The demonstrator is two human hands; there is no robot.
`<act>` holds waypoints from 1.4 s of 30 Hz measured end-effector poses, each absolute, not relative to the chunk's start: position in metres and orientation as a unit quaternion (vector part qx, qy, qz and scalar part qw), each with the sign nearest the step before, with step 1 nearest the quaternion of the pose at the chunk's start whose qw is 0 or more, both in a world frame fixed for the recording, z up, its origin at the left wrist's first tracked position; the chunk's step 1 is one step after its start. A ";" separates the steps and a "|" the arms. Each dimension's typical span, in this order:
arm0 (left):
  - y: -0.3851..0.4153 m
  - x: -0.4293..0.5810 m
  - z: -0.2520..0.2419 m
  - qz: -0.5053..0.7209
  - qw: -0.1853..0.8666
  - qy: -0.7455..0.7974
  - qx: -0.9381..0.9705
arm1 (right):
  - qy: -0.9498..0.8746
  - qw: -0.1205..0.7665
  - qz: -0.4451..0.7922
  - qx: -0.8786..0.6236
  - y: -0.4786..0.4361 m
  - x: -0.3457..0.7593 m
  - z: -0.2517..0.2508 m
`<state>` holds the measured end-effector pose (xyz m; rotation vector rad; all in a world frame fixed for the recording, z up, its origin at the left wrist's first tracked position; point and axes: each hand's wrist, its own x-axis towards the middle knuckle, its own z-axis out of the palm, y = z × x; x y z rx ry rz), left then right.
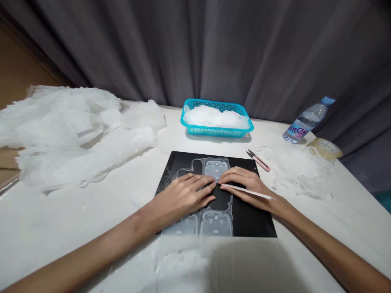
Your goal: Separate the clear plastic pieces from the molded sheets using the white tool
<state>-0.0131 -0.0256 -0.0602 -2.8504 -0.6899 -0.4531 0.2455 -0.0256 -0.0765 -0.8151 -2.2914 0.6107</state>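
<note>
A translucent silicone sheet with rounded rectangular pieces (216,224) lies over a black board (252,219) and hangs past its front edge. My left hand (186,193) rests palm down on the sheet, its fingertips gathered at the lower edge of an upper piece (216,167). From the right, my right hand (244,185) holds a thin white stick-like tool (253,192) between its fingers, the tip close to my left fingertips. Both sets of fingertips nearly meet there. Whether my left fingers pinch the silicone is too small to tell.
A blue basket (220,132) of white silicone pieces stands behind the board. Translucent sheets (67,130) are piled at left. Pink-handled snips (259,160), scraps (302,171), a tape roll (324,149) and a tilted-looking water bottle (307,122) are at right.
</note>
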 end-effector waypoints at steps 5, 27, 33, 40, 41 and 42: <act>-0.028 -0.010 -0.058 -0.153 0.110 -0.218 -0.958 | -0.878 0.306 0.211 -0.301 -0.026 0.245 -0.076; -0.019 -0.017 -0.060 -0.210 -0.019 -0.423 -0.881 | -0.798 0.341 0.335 -0.367 -0.024 0.245 -0.067; -0.024 -0.015 -0.062 -0.210 0.017 -0.274 -0.938 | -0.814 0.335 0.313 -0.358 -0.021 0.247 -0.071; -0.027 -0.014 -0.058 -0.150 0.029 -0.269 -0.951 | -0.831 0.317 0.291 -0.354 -0.022 0.248 -0.071; -0.027 -0.014 -0.058 -0.146 0.034 -0.272 -0.951 | -0.834 0.313 0.285 -0.354 -0.022 0.248 -0.071; -0.027 -0.014 -0.058 -0.143 0.039 -0.273 -0.950 | -0.837 0.310 0.279 -0.354 -0.023 0.248 -0.071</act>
